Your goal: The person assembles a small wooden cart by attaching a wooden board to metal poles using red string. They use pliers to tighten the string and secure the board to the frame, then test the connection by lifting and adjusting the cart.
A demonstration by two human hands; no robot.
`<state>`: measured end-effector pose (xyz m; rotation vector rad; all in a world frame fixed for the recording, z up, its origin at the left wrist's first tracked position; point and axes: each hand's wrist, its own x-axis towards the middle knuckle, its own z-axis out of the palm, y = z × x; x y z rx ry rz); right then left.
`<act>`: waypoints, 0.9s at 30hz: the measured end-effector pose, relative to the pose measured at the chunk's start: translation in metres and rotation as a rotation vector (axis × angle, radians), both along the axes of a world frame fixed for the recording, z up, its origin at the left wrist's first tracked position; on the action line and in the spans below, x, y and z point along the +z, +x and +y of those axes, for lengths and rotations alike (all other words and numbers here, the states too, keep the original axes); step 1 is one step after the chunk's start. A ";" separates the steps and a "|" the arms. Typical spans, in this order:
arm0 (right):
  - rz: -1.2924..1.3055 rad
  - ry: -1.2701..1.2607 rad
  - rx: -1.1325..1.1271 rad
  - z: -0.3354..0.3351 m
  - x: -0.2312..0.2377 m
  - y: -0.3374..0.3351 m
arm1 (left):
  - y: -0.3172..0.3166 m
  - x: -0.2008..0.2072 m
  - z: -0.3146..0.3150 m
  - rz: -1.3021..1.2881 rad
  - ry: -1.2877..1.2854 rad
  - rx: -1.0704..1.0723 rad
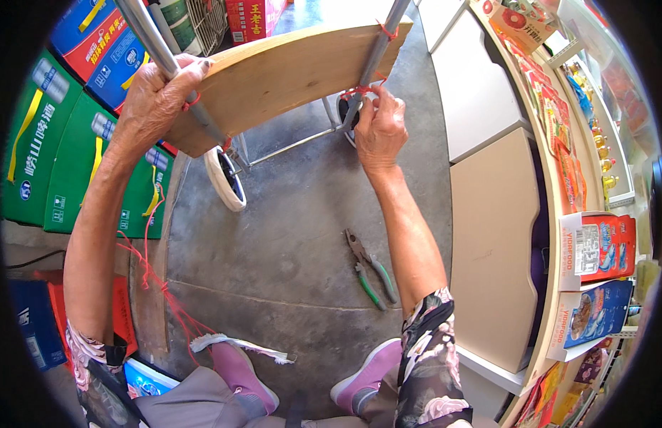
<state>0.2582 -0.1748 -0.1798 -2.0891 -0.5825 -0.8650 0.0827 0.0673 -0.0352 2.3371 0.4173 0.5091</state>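
Observation:
A wooden board [281, 68] lies against the two grey metal poles of a wheeled cart, tied on with red string. My left hand [152, 100] is closed around the left pole [147, 32], its thumb at the board's upper left edge. At the lower right corner of the board, the fingers of my right hand [382, 132] pinch the red string [358, 90] wound round the right pole [378, 53]. Below the board show a white-rimmed wheel [222, 180] and a thin metal crossbar [291, 146]. My right fingertips are partly hidden.
Green-handled pliers [370, 271] lie on the concrete floor. Loose red string [159, 282] trails beside my left forearm, near a white strip [249, 347] by my shoe. Green cartons [42, 150] stand at left; beige panels [491, 250] and shelves of packets [605, 246] line the right.

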 end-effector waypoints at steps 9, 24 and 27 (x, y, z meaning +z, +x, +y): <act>0.036 -0.441 -0.056 -0.001 0.026 0.021 | 0.003 0.001 0.005 0.028 0.049 -0.034; 0.225 0.271 0.030 -0.023 0.012 0.018 | 0.006 -0.011 0.015 -0.108 0.141 -0.011; 0.164 -0.173 -0.012 -0.013 0.027 0.014 | 0.007 -0.011 0.014 -0.118 0.124 -0.007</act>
